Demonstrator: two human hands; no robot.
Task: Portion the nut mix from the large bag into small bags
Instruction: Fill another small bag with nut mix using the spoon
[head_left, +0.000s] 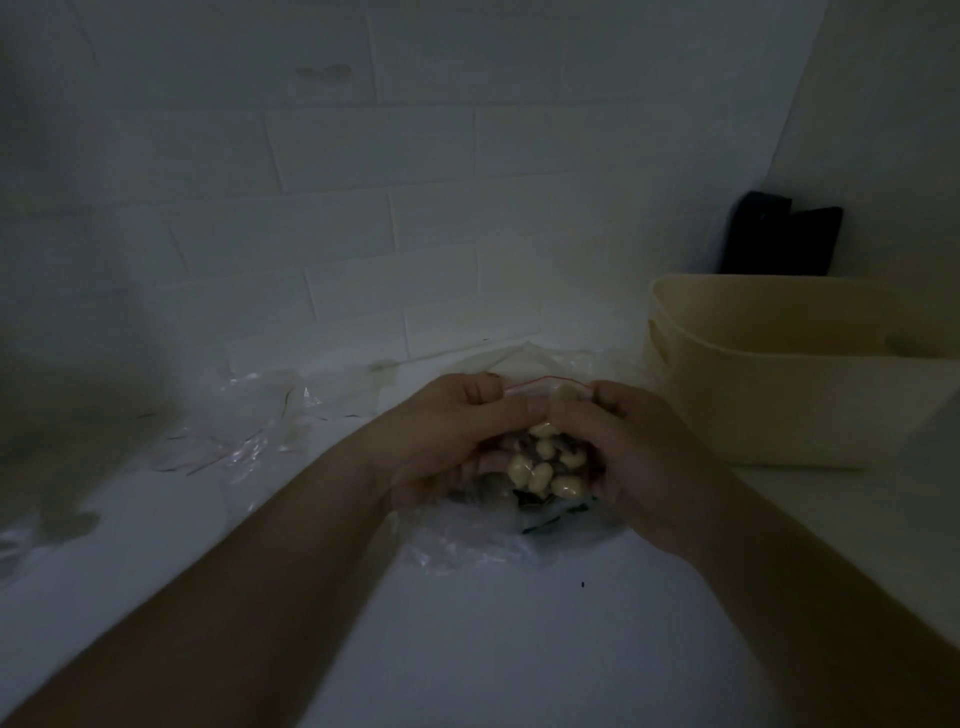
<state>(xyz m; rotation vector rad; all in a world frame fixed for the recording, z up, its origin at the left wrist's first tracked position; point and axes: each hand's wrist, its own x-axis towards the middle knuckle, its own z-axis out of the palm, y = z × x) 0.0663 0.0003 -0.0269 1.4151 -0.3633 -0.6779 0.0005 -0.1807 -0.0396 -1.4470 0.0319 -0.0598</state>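
Both hands grip 1 small bag at 6 o'clock above the white tabletop: left hand and right hand pinch its red-lined top, apparently sealing it. Nuts fill it, so this portion looks done. Large bag lies just beneath; empty bags wait at 9 o'clock, so more portions probably remain. Beige bin stands at 3 o'clock.

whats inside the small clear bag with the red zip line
Pale cashew-like nuts mixed with darker pieces fill the small clear zip bag with the red strip, pinched by the left hand and right hand. The hands cover the bag's sides, and its bottom is hidden.
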